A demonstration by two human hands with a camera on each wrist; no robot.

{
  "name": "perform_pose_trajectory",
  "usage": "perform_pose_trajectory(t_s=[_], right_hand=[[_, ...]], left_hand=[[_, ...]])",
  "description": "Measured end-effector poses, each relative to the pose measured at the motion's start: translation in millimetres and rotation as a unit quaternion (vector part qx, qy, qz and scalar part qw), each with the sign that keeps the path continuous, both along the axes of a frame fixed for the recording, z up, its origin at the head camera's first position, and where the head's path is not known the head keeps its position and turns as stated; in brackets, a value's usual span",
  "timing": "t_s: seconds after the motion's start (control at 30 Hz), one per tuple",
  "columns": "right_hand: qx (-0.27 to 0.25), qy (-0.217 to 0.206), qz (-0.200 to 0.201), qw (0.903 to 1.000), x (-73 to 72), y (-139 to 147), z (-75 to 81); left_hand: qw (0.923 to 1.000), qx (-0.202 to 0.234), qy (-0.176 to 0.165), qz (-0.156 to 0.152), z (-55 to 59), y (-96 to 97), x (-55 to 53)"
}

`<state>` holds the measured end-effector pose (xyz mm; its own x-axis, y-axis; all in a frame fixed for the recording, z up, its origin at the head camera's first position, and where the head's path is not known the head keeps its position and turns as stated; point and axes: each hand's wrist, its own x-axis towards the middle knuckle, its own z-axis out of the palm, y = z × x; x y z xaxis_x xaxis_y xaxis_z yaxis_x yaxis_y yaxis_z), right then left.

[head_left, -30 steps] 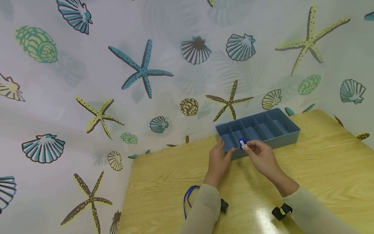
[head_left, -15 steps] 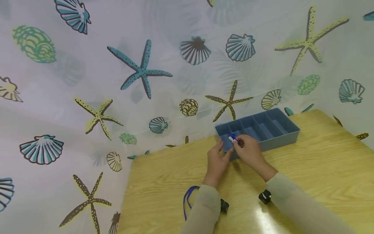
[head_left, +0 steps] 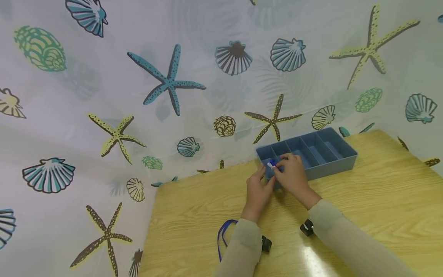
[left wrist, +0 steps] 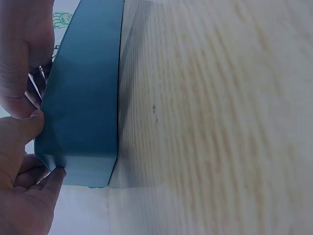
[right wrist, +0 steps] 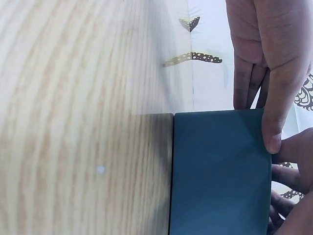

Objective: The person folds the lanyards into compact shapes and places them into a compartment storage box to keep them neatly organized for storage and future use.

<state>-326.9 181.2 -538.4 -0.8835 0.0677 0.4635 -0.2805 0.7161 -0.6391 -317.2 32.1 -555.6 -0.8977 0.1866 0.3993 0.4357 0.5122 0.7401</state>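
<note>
A grey-blue divided tray (head_left: 332, 166) rests on the wooden table, its several compartments facing up. My left hand (head_left: 257, 191) grips the tray's left end, thumb on the long near wall and fingers at the end wall; the left wrist view shows these fingers (left wrist: 55, 182) against the end. My right hand (head_left: 292, 175) pinches a small blue-and-white object (head_left: 271, 164), its exact kind unclear, over the leftmost compartment. In the right wrist view, the tray's side (right wrist: 222, 171) hides that object, and right-hand fingers (right wrist: 288, 177) show beyond the rim.
A blue cord (head_left: 219, 236) lies on the wooden table (head_left: 194, 215), partly under the left sleeve. Small black devices (head_left: 266, 244) sit at both wrists. A curtain (head_left: 194, 30) printed with shells and starfish hangs behind the tray and at both sides.
My right hand has moved left and a little up, carrying the blue-and-white object from the tray's near rim to over the leftmost compartment. The left hand keeps its grip on the tray.
</note>
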Motion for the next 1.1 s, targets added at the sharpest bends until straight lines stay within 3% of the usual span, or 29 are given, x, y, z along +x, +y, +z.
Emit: perform_pose_trajectory(t_s=[0.57,0.8,1.0,1.1], right_hand=[[-0.032,-0.007,0.005,0.9994,4.2,-3,9.9],[-0.046,0.005,0.025,0.9986,17.8,2,12.2],[-0.055,0.038,0.064,0.9958,33.8,4,15.4],[-0.048,0.038,0.076,0.9952,41.2,6,16.6]], left_hand=[[0.9999,-0.003,0.010,-0.002,1.7,-1.0,1.0],[1.0000,-0.008,0.000,-0.004,2.2,-0.4,3.1],[0.9993,-0.012,-0.033,-0.015,14.5,-5.7,6.5],[0.9995,-0.012,-0.017,-0.024,18.6,-9.9,6.8]])
